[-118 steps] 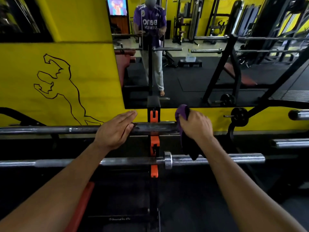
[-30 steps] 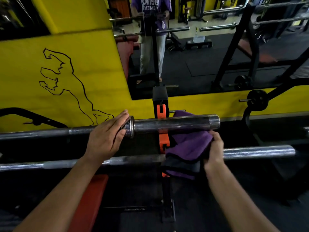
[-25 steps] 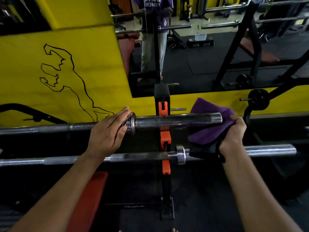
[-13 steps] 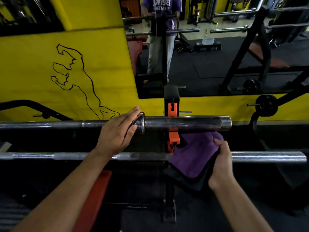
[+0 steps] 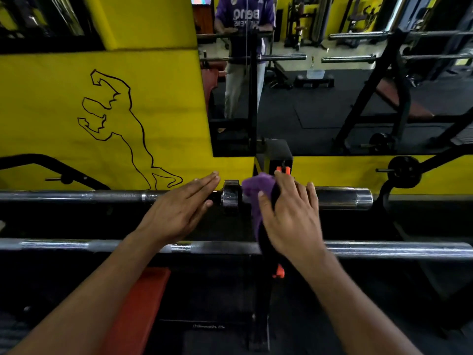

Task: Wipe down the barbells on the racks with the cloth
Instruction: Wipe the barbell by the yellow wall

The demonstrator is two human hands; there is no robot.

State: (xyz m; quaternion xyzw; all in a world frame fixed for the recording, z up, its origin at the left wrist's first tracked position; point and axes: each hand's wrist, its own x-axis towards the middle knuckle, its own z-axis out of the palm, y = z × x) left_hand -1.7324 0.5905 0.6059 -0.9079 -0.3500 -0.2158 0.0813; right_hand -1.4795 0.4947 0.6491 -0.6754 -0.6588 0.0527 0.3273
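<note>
Barbells lie across the rack in the head view: the upper barbell [image 5: 76,196] near the yellow wall [image 5: 64,111], the lower barbell [image 5: 396,249] closer in. The left hand [image 5: 176,211] rests flat with straight fingers on the upper bar just left of its collar [image 5: 230,197]. The right hand [image 5: 291,213] presses the purple cloth [image 5: 254,190] onto the sleeve [image 5: 343,198] beside the collar, thumb pinching the cloth.

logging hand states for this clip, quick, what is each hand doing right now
Left hand: open, straight fingers resting on the upper barbell.
Right hand: holding the purple cloth against that barbell's sleeve.
</note>
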